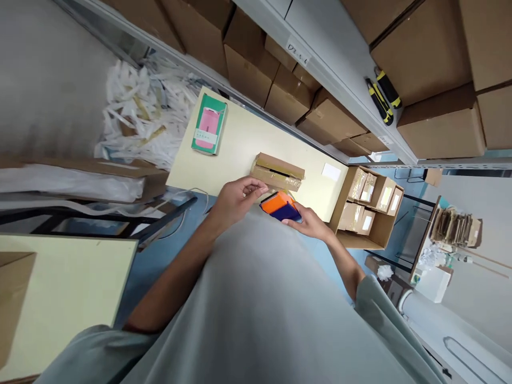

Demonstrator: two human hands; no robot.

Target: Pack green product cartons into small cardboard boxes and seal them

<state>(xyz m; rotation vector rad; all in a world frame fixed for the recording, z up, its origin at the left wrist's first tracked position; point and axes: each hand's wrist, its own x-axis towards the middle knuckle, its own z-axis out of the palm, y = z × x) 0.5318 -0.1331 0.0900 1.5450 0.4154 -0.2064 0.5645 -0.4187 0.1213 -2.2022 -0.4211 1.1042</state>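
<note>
My right hand [311, 223] is wrapped round an orange and dark blue tape dispenser [278, 204], close in front of my body. Just left of it, my left hand [240, 197] is closed, thumb and fingertips pinched near the dispenser's edge; whatever they pinch is too small to make out. Directly beyond both hands lies a small brown cardboard box [276, 172] with shiny tape across its side. A green box with a pink picture [209, 125] lies farther left on the pale yellow table [236, 136].
An open carton [378, 242] holding several small labelled boxes stands at the table's right end. A white paper [331, 171] lies near it. Shelves of cartons run along the back, with two black-yellow cutters [384, 96] on one. White paper scraps [140, 106] pile up at left.
</note>
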